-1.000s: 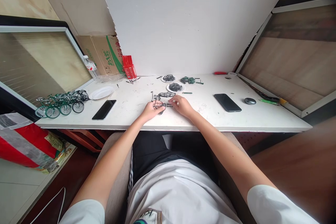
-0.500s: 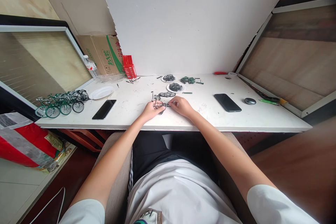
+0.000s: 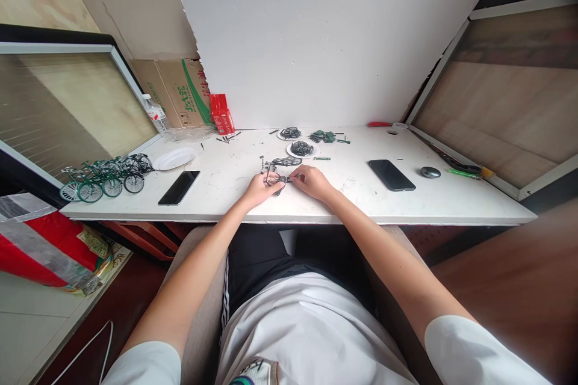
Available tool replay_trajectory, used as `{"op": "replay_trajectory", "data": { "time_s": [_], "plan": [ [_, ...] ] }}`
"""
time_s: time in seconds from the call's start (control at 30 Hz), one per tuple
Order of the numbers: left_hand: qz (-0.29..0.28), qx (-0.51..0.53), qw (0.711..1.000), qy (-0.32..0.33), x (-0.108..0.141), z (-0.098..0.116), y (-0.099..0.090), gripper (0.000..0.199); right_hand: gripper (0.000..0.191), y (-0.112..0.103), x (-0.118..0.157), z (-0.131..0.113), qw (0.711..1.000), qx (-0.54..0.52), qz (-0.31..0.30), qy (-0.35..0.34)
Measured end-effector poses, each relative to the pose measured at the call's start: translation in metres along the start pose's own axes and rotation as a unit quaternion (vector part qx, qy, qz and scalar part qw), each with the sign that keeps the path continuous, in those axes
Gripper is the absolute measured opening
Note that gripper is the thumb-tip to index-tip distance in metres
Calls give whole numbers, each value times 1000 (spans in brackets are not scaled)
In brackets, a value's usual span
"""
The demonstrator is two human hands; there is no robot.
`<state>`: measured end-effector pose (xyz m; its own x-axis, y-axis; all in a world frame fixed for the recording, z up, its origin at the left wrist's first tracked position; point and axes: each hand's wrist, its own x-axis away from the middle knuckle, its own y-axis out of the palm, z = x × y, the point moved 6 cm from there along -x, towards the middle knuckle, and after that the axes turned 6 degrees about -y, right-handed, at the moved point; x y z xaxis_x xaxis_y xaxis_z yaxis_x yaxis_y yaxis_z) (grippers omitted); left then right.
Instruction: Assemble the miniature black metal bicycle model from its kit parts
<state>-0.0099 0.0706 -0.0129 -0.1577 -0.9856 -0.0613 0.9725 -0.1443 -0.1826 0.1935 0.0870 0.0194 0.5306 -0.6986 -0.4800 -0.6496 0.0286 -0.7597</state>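
My left hand is closed around a dark miniature bicycle just above the front part of the table. One of its wheels points away from me, past the fingers. Part of the frame is hidden by that hand. From the right, my right hand pinches a small dark piece against the bicycle's near side; its kind is too small to make out. Beyond the hands sit two white plates, the nearer plate and the farther plate, both heaped with black parts. Beside them lie flat dark-green pieces.
Several assembled model bicycles stand at the left edge. A white plate, a phone and a red box are also left. Another phone, a mouse and tools lie right. A white board rises behind.
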Motion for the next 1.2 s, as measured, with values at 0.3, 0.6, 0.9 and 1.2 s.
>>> {"op": "replay_trajectory", "data": {
  "time_s": [0.3,0.6,0.9,1.2],
  "plan": [
    [5,2,1000,-9,1,2,1,50,15,1,0,3,1000,1,0,2],
    [1,0,1000,-5,0,1,1,50,15,-1,-1,0,1000,-9,4,0],
    [1,-13,1000,2,-1,-1,0,50,15,-2,0,-2,1000,-11,6,0],
    [0,-12,1000,4,-2,-3,-1,50,14,-1,0,-1,1000,-10,4,0]
  ]
}}
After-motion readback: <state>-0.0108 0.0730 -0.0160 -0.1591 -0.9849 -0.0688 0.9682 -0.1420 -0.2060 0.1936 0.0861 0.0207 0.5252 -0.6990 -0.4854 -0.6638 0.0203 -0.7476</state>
